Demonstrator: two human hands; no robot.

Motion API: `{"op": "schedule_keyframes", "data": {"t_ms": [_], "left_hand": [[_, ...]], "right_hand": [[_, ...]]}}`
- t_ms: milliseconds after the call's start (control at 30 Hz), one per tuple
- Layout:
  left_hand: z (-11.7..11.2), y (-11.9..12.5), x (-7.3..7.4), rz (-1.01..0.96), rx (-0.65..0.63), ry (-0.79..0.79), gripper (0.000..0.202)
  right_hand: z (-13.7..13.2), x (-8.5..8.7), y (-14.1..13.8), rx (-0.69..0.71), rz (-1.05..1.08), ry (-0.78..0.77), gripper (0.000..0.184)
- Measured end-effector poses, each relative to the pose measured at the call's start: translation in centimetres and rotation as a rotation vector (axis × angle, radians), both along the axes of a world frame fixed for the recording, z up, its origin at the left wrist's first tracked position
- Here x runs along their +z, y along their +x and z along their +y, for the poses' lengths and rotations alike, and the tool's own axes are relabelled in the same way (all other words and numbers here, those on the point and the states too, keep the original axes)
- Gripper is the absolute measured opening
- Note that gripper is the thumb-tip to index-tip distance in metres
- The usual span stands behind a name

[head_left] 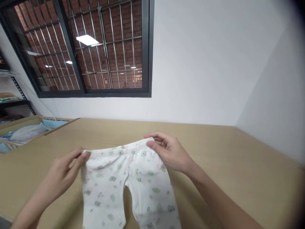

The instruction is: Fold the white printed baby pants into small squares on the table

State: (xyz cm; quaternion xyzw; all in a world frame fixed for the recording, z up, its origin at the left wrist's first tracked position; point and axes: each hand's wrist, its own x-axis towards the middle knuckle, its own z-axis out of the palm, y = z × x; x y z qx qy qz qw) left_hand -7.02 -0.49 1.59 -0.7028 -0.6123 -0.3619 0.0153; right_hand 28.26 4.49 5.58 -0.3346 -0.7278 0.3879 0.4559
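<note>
While hands [172,153] hold pants [147,178], tabletop [221,152], barred window [119,51]

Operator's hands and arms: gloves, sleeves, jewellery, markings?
Left hand and right hand: no gloves, no rings visible, some fingers partly hidden. Left forearm and right forearm: slim, no sleeve, watch, bracelet, cable or marking in view.

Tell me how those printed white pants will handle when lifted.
The pants look floppy, creasing below the waistband. Probably light: the left hand and right hand pinch just its ends. Likely not fragile, being soft-looking cloth.
</note>
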Motion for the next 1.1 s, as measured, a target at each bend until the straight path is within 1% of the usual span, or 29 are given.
{"op": "schedule_keyframes", "data": {"t_ms": [67,133,233,300,367,433,500,567,667,733,767,833,900,967,1000,1033,1100], "left_hand": [[3.5,1.6,-0.5,-0.056,-0.098,-0.041,0.046],[7.1,2.8,-1.8,-0.09,-0.119,-0.054,0.044],[12.1,4.1,-4.8,-0.122,-0.093,-0.116,0.039],[15.0,4.9,-7.1,-0.118,-0.091,-0.155,0.033],[17.5,5.7,-9.3,-0.09,-0.104,-0.182,0.025],[19.7,6.5,-11.1,-0.049,-0.105,-0.204,0.022],[21.6,7.4,-12.7,-0.007,-0.082,-0.215,0.022],[23.2,8.1,-13.8,0.031,-0.043,-0.227,0.021],[25.0,8.9,-14.9,0.085,0.032,-0.259,0.025],[25.5,9.2,-15.0,0.118,0.079,-0.288,0.029],[25.6,9.4,-14.9,0.132,0.098,-0.302,0.03],[25.3,10.0,-14.0,0.15,0.133,-0.319,0.03],[24.1,11.1,-12.7,0.16,0.152,-0.313,0.029],[21.8,13.0,-11.4,0.168,0.111,-0.299,0.029],[20.2,14.3,-11.0,0.172,0.058,-0.3,0.03],[18.2,15.6,-10.7,0.178,-0.017,-0.312,0.03],[13.6,18.6,-10.8,0.19,-0.186,-0.375,0.032]], "right_hand": [[2.2,-1.3,1.0,-0.08,-0.071,-0.001,0.038],[4.8,-3.4,1.6,-0.134,-0.121,-0.027,0.039],[8.8,-7.5,2.3,-0.148,-0.179,-0.072,0.035],[11.4,-10.4,2.6,-0.189,-0.274,-0.062,0.029],[13.8,-13.1,2.7,-0.259,-0.387,-0.039,0.022],[16.0,-15.3,2.8,-0.308,-0.45,-0.032,0.017],[18.0,-16.9,2.7,-0.34,-0.478,-0.032,0.015],[19.7,-18.0,2.6,-0.376,-0.513,-0.03,0.015],[21.6,-19.0,2.3,-0.43,-0.572,-0.04,0.016],[22.5,-19.4,2.1,-0.454,-0.607,-0.054,0.016],[22.9,-19.6,2.0,-0.459,-0.62,-0.061,0.015],[23.4,-19.6,2.0,-0.456,-0.633,-0.07,0.012],[23.8,-19.5,2.0,-0.441,-0.63,-0.074,0.013],[23.9,-19.2,2.3,-0.417,-0.615,-0.081,0.016],[23.9,-19.0,2.4,-0.406,-0.608,-0.089,0.016],[23.9,-18.7,2.6,-0.395,-0.602,-0.1,0.015],[23.7,-18.3,2.8,-0.374,-0.6,-0.126,0.011]]}}
